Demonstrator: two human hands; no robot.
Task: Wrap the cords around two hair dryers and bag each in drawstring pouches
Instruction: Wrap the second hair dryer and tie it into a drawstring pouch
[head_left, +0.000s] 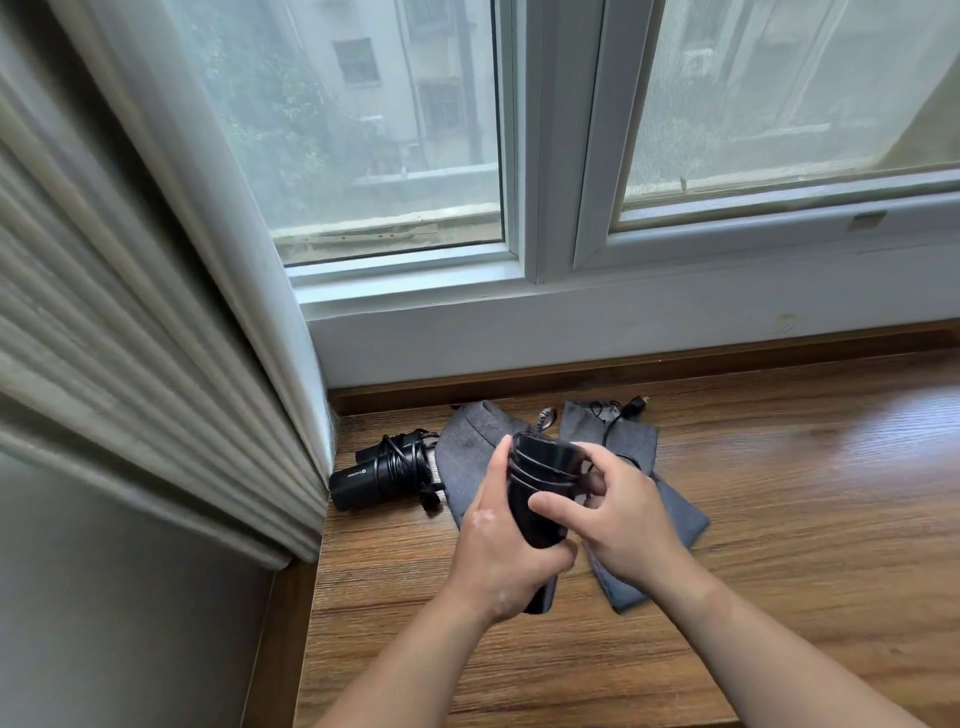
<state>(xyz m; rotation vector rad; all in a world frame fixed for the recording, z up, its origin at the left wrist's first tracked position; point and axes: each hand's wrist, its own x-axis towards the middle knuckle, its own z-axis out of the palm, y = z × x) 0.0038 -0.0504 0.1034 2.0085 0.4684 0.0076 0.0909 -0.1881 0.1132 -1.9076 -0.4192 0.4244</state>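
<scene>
My left hand (506, 551) grips a black hair dryer (543, 480) by its body, held above the wooden ledge. Several loops of black cord lie around its barrel. My right hand (621, 514) pinches the cord beside the barrel, thumb pressed on the dryer. The rest of the cord runs back over the right grey pouch (631, 441) to its plug (635, 404). A second black hair dryer (382, 475) lies at the left with its cord wound round it. A left grey pouch (470, 452) lies flat beside it, partly hidden by my hands.
The wooden ledge (779, 519) runs along under a white window frame (571, 291). A pleated curtain (130, 338) hangs at the left, close to the wound dryer. The ledge's left edge drops off beside a grey wall.
</scene>
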